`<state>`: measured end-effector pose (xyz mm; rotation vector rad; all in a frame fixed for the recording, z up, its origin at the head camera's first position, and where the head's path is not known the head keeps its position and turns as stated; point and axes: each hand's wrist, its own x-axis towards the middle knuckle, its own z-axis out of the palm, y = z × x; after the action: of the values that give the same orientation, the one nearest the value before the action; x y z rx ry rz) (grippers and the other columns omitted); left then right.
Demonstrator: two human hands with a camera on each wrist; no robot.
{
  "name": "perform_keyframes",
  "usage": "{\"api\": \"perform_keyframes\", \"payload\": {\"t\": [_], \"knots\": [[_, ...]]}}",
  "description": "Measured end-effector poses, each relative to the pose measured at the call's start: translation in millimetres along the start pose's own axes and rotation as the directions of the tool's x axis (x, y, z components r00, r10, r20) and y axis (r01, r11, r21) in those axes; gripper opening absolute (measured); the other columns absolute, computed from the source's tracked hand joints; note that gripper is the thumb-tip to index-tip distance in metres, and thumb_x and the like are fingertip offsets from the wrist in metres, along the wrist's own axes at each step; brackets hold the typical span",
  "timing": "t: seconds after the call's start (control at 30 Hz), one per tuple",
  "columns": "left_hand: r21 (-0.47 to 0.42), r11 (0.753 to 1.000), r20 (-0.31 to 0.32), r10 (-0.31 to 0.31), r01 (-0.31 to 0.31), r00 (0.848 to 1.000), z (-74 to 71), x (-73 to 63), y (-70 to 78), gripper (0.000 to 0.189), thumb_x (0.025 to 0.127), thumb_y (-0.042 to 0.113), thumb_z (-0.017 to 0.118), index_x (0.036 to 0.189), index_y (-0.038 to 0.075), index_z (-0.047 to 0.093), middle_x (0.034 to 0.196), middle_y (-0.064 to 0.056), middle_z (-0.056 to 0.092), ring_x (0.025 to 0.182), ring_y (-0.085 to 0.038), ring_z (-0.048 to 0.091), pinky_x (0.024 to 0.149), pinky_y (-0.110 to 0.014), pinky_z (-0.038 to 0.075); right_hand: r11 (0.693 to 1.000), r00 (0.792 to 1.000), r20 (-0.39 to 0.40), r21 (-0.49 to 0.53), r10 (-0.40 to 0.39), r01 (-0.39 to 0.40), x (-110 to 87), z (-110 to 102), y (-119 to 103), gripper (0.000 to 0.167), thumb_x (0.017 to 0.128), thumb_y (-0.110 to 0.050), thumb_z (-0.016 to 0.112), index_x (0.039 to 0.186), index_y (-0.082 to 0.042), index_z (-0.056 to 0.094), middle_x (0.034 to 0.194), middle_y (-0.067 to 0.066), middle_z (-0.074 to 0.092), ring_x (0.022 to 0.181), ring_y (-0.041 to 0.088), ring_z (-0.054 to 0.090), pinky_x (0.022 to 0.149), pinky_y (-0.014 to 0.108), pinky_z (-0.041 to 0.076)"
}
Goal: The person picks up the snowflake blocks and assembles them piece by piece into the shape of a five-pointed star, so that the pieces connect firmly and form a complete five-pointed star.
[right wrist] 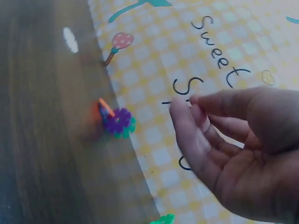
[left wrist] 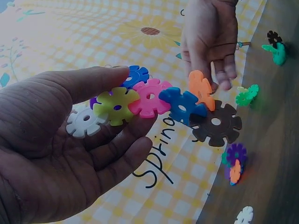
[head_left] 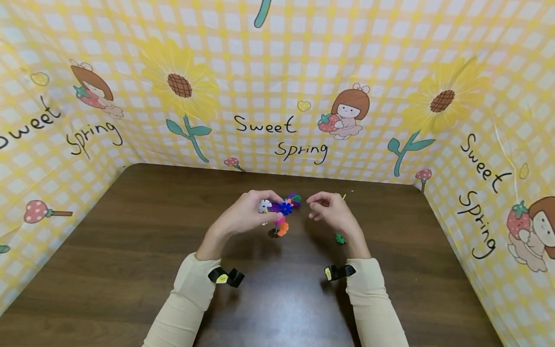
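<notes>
My left hand (head_left: 247, 212) pinches a chain of interlocking flower-shaped plastic discs between thumb and fingers. In the left wrist view the chain shows a white disc (left wrist: 86, 122), a lime disc (left wrist: 110, 100), a pink disc (left wrist: 157, 96), two blue discs, an orange disc (left wrist: 200, 88) set across it, and a brown disc (left wrist: 205, 128) at the end. To the right of the chain is my right hand (head_left: 336, 212), apart from it. Its fingers are loosely bent, thumb and fingertips close together, and nothing is visible between them.
On the brown wooden table (head_left: 130, 270) lie a joined purple, green and orange disc cluster (left wrist: 236, 156), a loose white disc (left wrist: 244, 215), a green disc (head_left: 340, 238) near the right wrist, and a green piece (left wrist: 278, 55) with a brown disc. A yellow checked cloth (head_left: 269, 72) stands behind and beside the table.
</notes>
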<state>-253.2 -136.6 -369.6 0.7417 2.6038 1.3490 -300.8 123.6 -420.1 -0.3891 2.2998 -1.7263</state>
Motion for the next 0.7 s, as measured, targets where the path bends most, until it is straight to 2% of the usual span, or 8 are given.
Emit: {"api": "perform_keyframes", "payload": {"t": [0.1,0.2,0.3,0.4,0.47,0.6,0.7], "knots": [[0.008,1.000,-0.012,-0.016,0.016,1.000,-2.6,-0.1,-0.9,0.025,0.092,0.022,0.075,0.114,0.012,0.069,0.100,0.002,0.071,0.091,-0.018,0.061,0.079,-0.037,0.049,0.988,1.000,-0.026,-0.153,-0.018,0.014,2.1,6,1,0.021,0.101,-0.006,0.058,0.120,0.000,0.066,0.107,0.024,0.065,0.082,0.037,0.068,0.070,0.041,0.057],[0.006,1.000,-0.017,-0.027,0.027,0.999,-4.0,-0.4,-0.7,0.026,0.092,0.022,0.075,0.114,0.011,0.069,0.101,0.000,0.071,0.091,-0.019,0.061,0.078,-0.037,0.048,0.964,1.000,-0.012,-0.265,-0.016,0.013,7.0,14,6,0.028,0.100,-0.008,0.059,0.128,-0.004,0.063,0.117,0.022,0.064,0.080,0.033,0.069,0.066,0.035,0.054],[0.000,1.000,-0.018,-0.024,0.024,1.000,-6.5,-1.7,-0.3,0.025,0.092,0.021,0.075,0.114,0.010,0.069,0.101,-0.001,0.071,0.090,-0.019,0.062,0.077,-0.036,0.049,0.936,0.999,-0.029,-0.352,-0.024,0.012,16.0,25,12,0.033,0.100,-0.010,0.061,0.133,-0.008,0.062,0.130,0.017,0.058,0.077,0.027,0.070,0.068,0.034,0.053],[-0.014,1.000,-0.007,-0.018,0.018,1.000,-7.2,-2.8,0.2,0.025,0.092,0.020,0.075,0.114,0.010,0.069,0.101,-0.001,0.071,0.089,-0.018,0.063,0.077,-0.035,0.051,0.916,0.996,-0.075,-0.401,-0.053,0.019,25.1,34,18,0.037,0.099,-0.011,0.063,0.136,-0.010,0.060,0.142,0.014,0.051,0.075,0.025,0.070,0.072,0.038,0.055],[-0.019,1.000,0.005,-0.016,0.016,1.000,-7.3,-4.0,0.4,0.026,0.092,0.021,0.075,0.114,0.009,0.069,0.100,-0.002,0.072,0.088,-0.018,0.063,0.078,-0.034,0.052,0.902,0.993,-0.091,-0.431,-0.081,0.034,30.8,39,21,0.041,0.099,-0.011,0.063,0.139,-0.010,0.058,0.146,0.014,0.048,0.080,0.026,0.070,0.082,0.043,0.055],[-0.027,0.999,0.012,-0.020,0.020,1.000,-7.5,-5.4,-1.2,0.027,0.092,0.021,0.075,0.115,0.007,0.069,0.100,-0.004,0.071,0.087,-0.018,0.063,0.077,-0.034,0.053,0.868,0.986,-0.103,-0.492,-0.134,0.067,40.9,48,25,0.042,0.100,-0.014,0.063,0.141,-0.008,0.057,0.144,0.017,0.052,0.112,0.035,0.063,0.100,0.051,0.046],[-0.025,0.999,0.003,-0.025,0.025,1.000,-9.6,-5.7,-1.7,0.028,0.092,0.022,0.075,0.115,0.007,0.069,0.101,-0.004,0.071,0.088,-0.018,0.063,0.077,-0.034,0.052,0.849,0.980,-0.128,-0.524,-0.152,0.064,46.8,54,26,0.038,0.099,-0.017,0.065,0.136,-0.008,0.062,0.132,0.017,0.061,0.123,0.037,0.056,0.101,0.051,0.045]]}}
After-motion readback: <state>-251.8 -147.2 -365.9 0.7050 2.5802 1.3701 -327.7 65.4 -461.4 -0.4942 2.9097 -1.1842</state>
